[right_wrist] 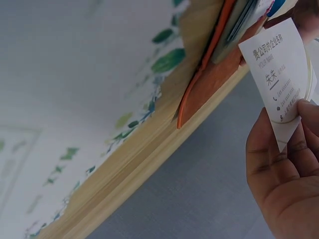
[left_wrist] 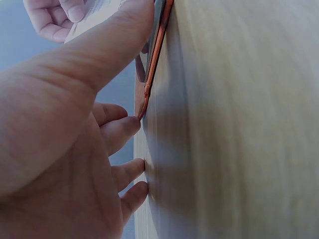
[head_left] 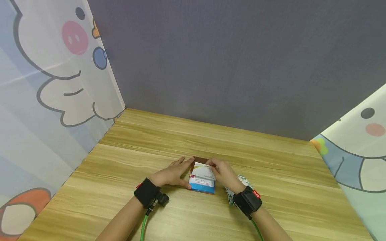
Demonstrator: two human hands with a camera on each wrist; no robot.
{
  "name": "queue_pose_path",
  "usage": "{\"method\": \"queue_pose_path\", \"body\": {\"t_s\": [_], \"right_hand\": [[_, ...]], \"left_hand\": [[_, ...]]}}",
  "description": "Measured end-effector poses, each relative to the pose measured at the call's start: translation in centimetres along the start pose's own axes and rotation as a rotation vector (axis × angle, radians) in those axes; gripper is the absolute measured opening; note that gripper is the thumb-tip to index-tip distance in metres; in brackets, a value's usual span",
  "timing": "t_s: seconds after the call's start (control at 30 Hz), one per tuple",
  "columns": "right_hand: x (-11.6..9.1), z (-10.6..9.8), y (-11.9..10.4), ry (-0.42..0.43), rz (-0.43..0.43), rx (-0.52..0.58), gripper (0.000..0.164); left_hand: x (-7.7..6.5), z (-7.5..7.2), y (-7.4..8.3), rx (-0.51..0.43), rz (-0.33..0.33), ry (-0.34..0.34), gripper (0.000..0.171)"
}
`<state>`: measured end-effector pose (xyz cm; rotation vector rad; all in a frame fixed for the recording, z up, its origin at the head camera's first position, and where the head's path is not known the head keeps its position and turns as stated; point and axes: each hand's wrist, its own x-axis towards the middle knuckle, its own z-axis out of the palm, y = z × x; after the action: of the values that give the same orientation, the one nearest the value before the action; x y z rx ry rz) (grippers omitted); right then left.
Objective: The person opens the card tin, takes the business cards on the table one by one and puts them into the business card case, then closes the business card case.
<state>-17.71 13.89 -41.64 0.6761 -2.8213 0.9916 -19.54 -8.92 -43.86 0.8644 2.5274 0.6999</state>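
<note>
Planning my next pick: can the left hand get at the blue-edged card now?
Probably yes: the left hand has its thumb near the blue-edged card, whose lower strip is uncovered; the white card in the right hand hides its top.

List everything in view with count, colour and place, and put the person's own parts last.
White card: one, white with a yellowish curve, pinched in the right hand
Blue-and-white card: at least one, in the holder
Holder: one, reddish brown, lying open on the table
Leaf-print item: one, white with green leaves, partly hidden by the right wrist
Table: one, light wood, under everything
Panel: one, dark grey, behind the table
Cartoon sheets: two, multicoloured, at both sides
Wristbands: two, black, one per wrist
Cables: two, green, at the wristbands
Left hand: one, bare, touching the holder's left side
Right hand: one, bare, at the holder's right
</note>
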Motion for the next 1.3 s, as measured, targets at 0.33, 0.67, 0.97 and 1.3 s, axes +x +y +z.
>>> {"method": "queue_pose_path", "body": {"t_s": [0.33,0.67,0.97,1.3], "right_hand": [[0.2,0.5,0.1,0.008,-0.049,0.007,0.014],[0.3,0.9,0.1,0.002,-0.036,-0.004,0.013],[0.4,1.0,0.1,-0.001,-0.013,-0.017,0.013],[0.3,1.0,0.1,-0.058,0.006,-0.028,0.017]], "left_hand": [[0.0,0.0,0.1,0.002,-0.005,0.001,0.102],[-0.1,-0.1,0.2,-0.006,-0.018,-0.005,0.102],[0.0,0.0,0.0,-0.006,-0.008,0.001,0.102],[0.0,-0.1,0.0,-0.013,-0.011,-0.001,0.101]]}}
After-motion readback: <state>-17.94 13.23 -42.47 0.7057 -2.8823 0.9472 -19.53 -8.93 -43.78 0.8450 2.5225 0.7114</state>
